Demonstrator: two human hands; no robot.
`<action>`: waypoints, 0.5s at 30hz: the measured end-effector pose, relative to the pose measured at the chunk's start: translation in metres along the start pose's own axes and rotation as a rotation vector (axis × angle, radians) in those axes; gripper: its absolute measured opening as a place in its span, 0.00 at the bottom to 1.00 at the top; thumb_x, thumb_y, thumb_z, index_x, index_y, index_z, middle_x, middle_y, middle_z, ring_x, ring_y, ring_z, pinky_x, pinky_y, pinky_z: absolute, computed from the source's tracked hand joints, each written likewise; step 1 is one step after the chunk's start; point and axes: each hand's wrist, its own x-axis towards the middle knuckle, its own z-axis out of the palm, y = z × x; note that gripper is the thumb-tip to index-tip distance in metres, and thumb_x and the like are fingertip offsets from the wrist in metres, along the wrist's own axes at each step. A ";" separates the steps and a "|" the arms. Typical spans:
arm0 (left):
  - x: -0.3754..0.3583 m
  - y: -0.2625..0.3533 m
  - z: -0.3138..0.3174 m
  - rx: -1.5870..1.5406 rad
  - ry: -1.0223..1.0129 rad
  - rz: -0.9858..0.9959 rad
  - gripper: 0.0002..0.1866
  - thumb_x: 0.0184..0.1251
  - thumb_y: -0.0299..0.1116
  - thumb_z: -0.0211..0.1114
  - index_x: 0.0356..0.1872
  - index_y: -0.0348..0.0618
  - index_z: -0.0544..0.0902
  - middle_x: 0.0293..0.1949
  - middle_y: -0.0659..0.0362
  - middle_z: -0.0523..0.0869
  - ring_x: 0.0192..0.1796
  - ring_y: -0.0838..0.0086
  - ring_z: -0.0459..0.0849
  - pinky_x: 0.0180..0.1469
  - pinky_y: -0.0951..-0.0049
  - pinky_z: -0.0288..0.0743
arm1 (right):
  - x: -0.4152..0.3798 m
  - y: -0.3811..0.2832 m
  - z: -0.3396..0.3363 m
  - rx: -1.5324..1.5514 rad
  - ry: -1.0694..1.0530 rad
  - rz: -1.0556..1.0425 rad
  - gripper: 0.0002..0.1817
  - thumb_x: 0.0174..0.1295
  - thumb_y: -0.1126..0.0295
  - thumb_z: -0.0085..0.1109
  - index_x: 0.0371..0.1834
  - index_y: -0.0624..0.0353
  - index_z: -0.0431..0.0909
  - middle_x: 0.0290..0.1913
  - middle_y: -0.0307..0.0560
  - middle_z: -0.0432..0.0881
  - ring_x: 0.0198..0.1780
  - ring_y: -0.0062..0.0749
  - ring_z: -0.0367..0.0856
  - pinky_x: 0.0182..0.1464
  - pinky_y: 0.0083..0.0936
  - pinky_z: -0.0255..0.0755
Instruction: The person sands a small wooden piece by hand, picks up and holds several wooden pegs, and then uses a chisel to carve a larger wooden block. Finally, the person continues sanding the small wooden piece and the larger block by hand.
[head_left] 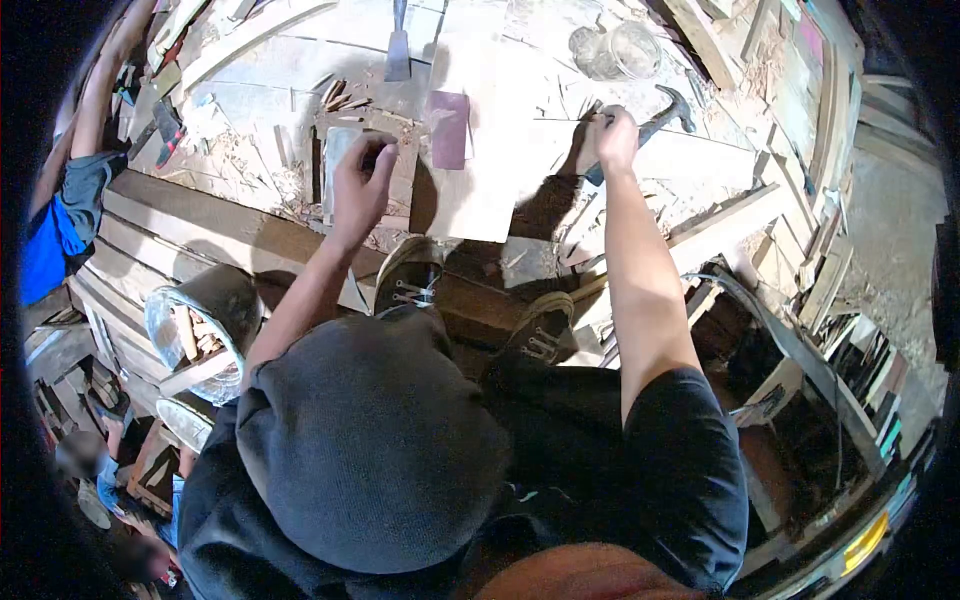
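My left hand (362, 190) hovers at a pale flat block (332, 165), its fingers curled toward the thumb and their inner side hidden. To its right, a reddish-brown rectangular piece (449, 130) lies on a light board (480, 205). My right hand (618, 140) is closed in a pinch at the right of this board; I cannot make out what sits between its fingertips. A claw hammer (664, 118) lies beneath that hand, its handle passing under the wrist. Ahead lies a flat-bladed tool (398, 55), like a wide chisel.
A cloudy jar (632, 50) stands at the back right among wood shavings. Wood scraps (345, 97) lie behind my left hand. A bucket (155, 320) with wood pieces stands at left. Another person's arm (95, 110) reaches in at the left edge. A person's head in a dark cap (370, 450) fills the lower middle.
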 end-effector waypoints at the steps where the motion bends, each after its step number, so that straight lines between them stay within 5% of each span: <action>1: 0.003 0.000 0.004 0.010 -0.031 0.010 0.07 0.74 0.29 0.61 0.43 0.35 0.81 0.33 0.62 0.83 0.36 0.82 0.77 0.41 0.79 0.72 | 0.003 -0.002 0.004 -0.004 -0.019 0.019 0.08 0.61 0.67 0.62 0.41 0.56 0.83 0.44 0.54 0.85 0.51 0.52 0.82 0.54 0.42 0.75; 10: -0.001 0.006 0.021 -0.021 -0.166 0.038 0.06 0.73 0.27 0.62 0.44 0.36 0.82 0.35 0.61 0.84 0.39 0.81 0.79 0.46 0.77 0.73 | 0.029 -0.018 0.009 -0.111 -0.131 0.219 0.15 0.63 0.57 0.61 0.51 0.48 0.79 0.49 0.55 0.82 0.55 0.53 0.81 0.57 0.45 0.75; 14: -0.003 0.004 0.013 -0.099 -0.130 -0.071 0.05 0.74 0.26 0.61 0.44 0.36 0.81 0.36 0.63 0.83 0.40 0.82 0.78 0.46 0.79 0.73 | 0.044 -0.008 0.028 -0.210 -0.207 0.119 0.19 0.62 0.58 0.63 0.51 0.56 0.76 0.50 0.62 0.82 0.54 0.55 0.82 0.57 0.45 0.76; 15: -0.001 0.007 0.012 -0.048 -0.139 -0.084 0.05 0.74 0.27 0.61 0.44 0.36 0.80 0.36 0.64 0.82 0.40 0.83 0.77 0.46 0.79 0.72 | 0.041 -0.016 0.024 -0.272 -0.189 0.063 0.21 0.59 0.64 0.64 0.52 0.64 0.74 0.45 0.66 0.85 0.51 0.59 0.83 0.56 0.49 0.75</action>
